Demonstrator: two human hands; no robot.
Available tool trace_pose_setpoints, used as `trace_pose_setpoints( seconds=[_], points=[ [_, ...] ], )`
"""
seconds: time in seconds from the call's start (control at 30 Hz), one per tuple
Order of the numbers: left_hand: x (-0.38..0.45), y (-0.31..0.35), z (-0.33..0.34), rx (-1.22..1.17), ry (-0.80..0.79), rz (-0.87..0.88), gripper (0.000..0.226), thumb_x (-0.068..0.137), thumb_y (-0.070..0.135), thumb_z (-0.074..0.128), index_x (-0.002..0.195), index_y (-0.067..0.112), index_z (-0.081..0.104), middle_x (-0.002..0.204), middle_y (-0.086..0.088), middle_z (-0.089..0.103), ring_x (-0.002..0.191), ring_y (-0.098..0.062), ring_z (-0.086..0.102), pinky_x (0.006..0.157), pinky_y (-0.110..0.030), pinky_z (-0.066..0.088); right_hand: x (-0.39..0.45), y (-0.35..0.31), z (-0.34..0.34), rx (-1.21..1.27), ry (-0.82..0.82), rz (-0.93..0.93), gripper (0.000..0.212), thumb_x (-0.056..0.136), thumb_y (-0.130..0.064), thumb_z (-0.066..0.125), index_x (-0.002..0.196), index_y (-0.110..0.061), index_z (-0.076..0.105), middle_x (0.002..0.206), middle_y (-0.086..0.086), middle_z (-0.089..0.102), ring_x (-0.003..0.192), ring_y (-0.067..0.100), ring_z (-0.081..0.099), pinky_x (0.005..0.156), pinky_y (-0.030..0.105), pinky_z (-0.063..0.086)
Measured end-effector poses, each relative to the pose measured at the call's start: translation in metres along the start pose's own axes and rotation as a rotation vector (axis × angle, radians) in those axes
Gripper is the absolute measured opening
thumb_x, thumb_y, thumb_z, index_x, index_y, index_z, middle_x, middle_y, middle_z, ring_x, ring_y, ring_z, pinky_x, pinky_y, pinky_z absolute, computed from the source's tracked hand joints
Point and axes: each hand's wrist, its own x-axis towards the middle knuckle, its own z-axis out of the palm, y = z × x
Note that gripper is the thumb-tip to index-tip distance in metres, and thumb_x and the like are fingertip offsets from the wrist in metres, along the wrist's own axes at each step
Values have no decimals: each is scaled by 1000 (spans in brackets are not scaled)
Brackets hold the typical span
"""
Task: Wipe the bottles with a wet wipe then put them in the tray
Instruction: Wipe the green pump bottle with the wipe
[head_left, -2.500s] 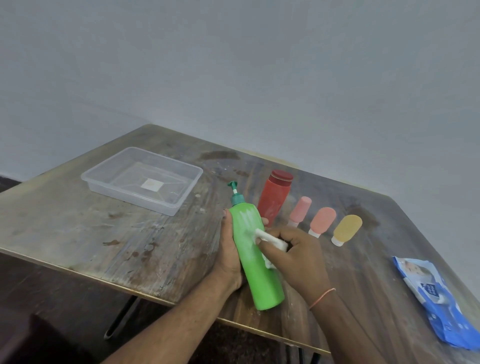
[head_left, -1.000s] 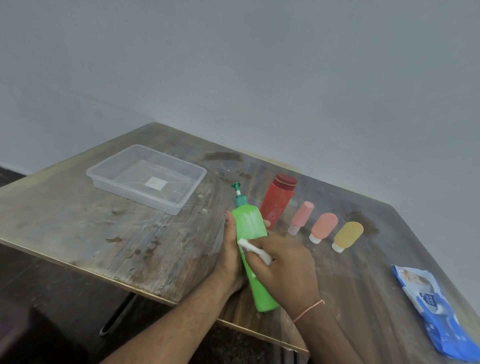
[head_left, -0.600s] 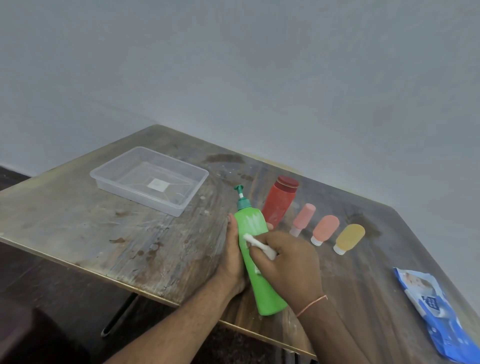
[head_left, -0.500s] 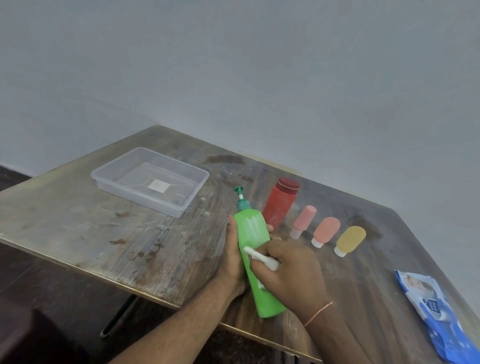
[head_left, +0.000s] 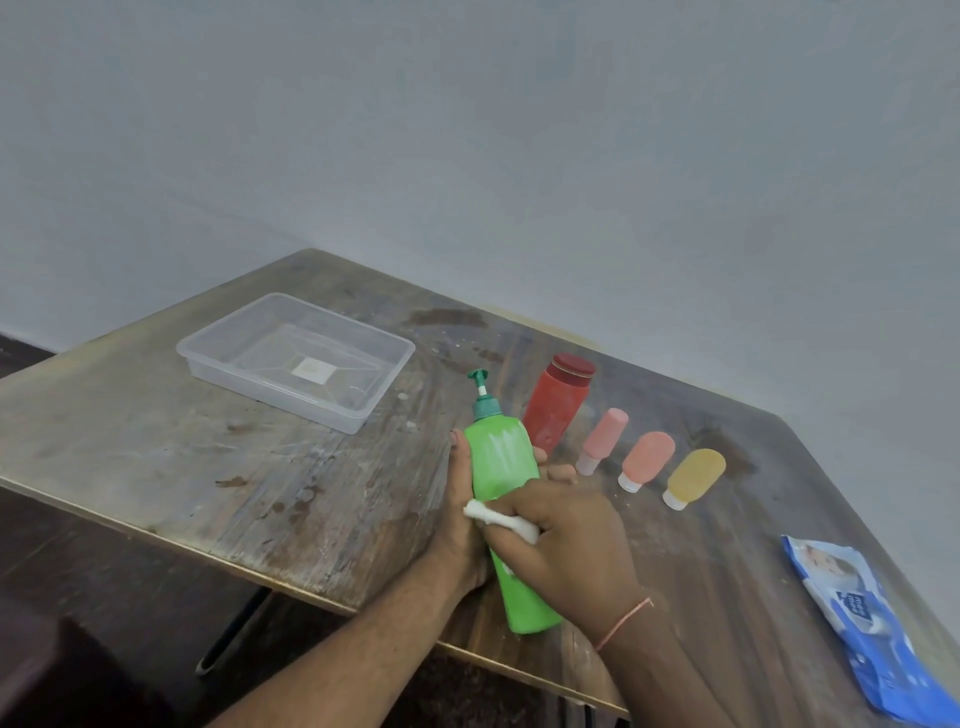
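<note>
Now, left hand (head_left: 457, 525): fingers wrapped behind green pump bottle (head_left: 501, 467), steadying it.
Right hand (head_left: 563, 540): fingers pinching wet wipe (head_left: 498, 519) against bottle, lower centre, for rubbing.

On the worktop (head_left: 156, 457) the tray (head_left: 363, 415) sits upper left; four bottles (head_left: 644, 460) line up centre right; wipes pack (head_left: 862, 629) lower right.
</note>
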Motion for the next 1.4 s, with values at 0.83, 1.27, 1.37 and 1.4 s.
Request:
trace_pose_setpoints(
  seconds=[0.83,1.27,1.37,1.4],
  points=[
    [5,-2,-2,-77,-10,-48,98,89,85,37,122,-1,71,121,-30,70,105,-39,73,95,-52,62,7,18,-4,233,161,244,18,93,-44,78,82,-30,80,75,-14,74,76,8,72,65,29,55],
    [5,-2,1,-18,39,-40,108,90,88,38,148,-1,55,145,-38,56,121,-45,65,105,-57,54,6,33,-9,244,159,356,20,94,-38,81,75,-34,76,68,-15,70,62,9,64,55,23,45],
    [4,0,4,-65,21,-62,106,90,86,31,143,-2,58,141,-32,62,122,-43,68,101,-56,57,-3,38,-16,313,69,387,17,93,-34,82,77,-30,79,66,-15,71,59,4,61,54,17,41],
    [4,0,5,-73,6,-71,105,90,85,30,141,-2,59,140,-32,63,120,-43,69,99,-55,59,-4,37,-18,338,54,372,15,93,-33,83,79,-28,81,68,-13,72,60,4,60,55,17,42]
  ],
)
